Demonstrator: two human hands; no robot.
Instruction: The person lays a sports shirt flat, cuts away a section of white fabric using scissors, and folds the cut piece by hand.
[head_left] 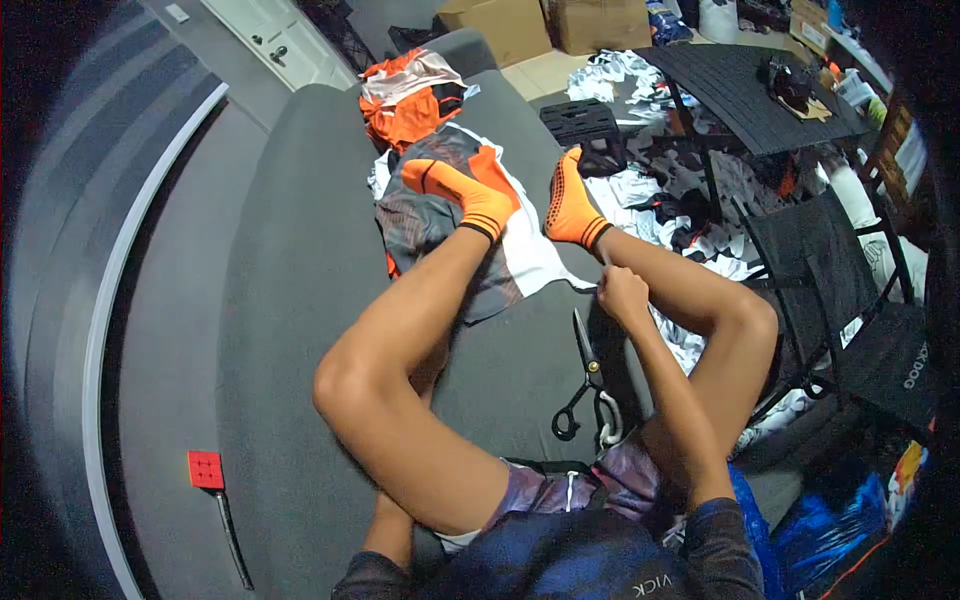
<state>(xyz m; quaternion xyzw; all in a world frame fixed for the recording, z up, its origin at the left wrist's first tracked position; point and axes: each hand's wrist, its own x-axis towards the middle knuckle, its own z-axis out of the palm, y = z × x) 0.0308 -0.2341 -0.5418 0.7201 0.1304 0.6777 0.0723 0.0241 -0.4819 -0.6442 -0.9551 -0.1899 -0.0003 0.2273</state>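
My right hand [624, 296] is closed in a fist beside my right shin and pinches the dark-edged end of a white strip of cloth [530, 250]. That cloth joins a grey and orange patterned piece [408, 230] under my left foot, which wears an orange sock [455, 195]. Black-handled scissors [588, 375] lie on the grey couch [500, 370] between my legs, blades pointing away from me. My left forearm passes beneath my left thigh, and the hand is hidden there.
Orange and white clothing [412, 95] is heaped farther along the couch. White and dark scraps [630, 205] cover the floor at the right, near a black table [745, 85] and a black chair [815, 265]. A red cube-patterned object [205, 469] lies at the left.
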